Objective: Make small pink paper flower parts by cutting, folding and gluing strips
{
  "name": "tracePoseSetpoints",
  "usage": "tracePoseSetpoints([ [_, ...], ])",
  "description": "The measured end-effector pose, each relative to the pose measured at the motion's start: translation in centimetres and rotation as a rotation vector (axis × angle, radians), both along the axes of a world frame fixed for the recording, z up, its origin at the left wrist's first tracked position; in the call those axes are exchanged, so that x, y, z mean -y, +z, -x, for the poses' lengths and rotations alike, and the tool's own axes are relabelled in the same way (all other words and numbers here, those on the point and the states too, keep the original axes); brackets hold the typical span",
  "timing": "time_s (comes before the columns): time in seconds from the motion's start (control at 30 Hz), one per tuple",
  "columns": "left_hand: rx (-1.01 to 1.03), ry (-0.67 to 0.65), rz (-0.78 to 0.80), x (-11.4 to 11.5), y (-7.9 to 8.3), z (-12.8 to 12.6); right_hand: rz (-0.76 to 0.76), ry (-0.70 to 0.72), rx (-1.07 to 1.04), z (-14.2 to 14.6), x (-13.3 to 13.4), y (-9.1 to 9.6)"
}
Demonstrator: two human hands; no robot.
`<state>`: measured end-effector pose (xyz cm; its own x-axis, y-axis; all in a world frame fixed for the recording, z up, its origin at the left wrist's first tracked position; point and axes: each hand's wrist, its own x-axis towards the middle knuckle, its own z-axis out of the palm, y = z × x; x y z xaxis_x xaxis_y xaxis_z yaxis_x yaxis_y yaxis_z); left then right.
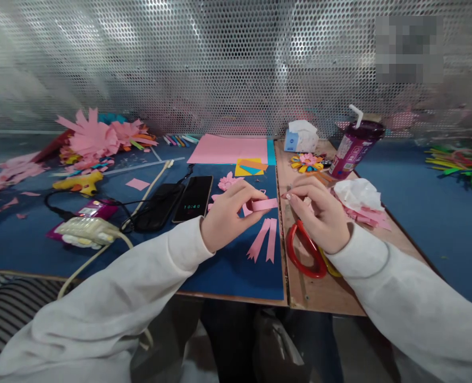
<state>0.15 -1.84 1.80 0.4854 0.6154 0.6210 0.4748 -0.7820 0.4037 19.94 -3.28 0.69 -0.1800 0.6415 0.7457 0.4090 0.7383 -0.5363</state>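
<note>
My left hand (225,217) pinches a pink paper strip (265,204) between thumb and fingers, its free end pointing right. Just beyond that end is my right hand (322,214), its fingertips drawn together; whatever they may hold is too small to make out. Two pink paper strips with notched ends (264,240) lie below on the blue table. Under my right hand rest red-handled scissors (293,254), their blades hidden. A pink paper flower (228,181) lies behind my left hand, which partly covers other pink pieces.
Left of my hands lie a phone (193,198), a yellow glue gun (78,183) and a power strip (87,232) with cables. Behind are pink sheets (230,149) and a tissue box (300,139). At right stand a purple cup with straw (353,149) and a crumpled tissue (359,193).
</note>
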Motion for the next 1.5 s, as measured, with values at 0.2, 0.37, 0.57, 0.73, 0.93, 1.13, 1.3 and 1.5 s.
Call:
tracePoseSetpoints([
  [0.2,0.051,-0.041,-0.195,-0.2,-0.5,0.1,0.087,-0.055,-0.016,0.1,0.0,-0.3],
  [0.37,0.047,-0.037,-0.254,-0.2,-0.5,0.1,0.106,-0.026,-0.004,0.3,0.2,-0.2],
  [0.57,0.018,-0.052,-0.269,-0.1,-0.6,0.1,0.131,0.020,-0.019,0.7,0.2,-0.4],
  [0.73,0.014,-0.050,-0.256,-0.1,-0.7,0.1,0.126,0.034,-0.029,0.7,0.3,-0.5],
  [0.93,0.011,-0.043,-0.254,0.0,-0.7,0.2,0.173,-0.015,-0.069,0.7,0.3,-0.4],
  [1.13,-0.014,-0.051,-0.266,0.1,-0.7,0.0,0.308,0.049,-0.114,1.0,0.3,-0.6],
  [1.3,-0.008,-0.060,-0.280,0.0,-0.9,0.0,0.320,0.047,-0.203,0.9,0.2,-0.6],
  [1.5,-0.001,-0.048,-0.291,-0.1,-1.0,0.1,0.362,-0.005,-0.249,0.6,-0.2,-0.7],
])
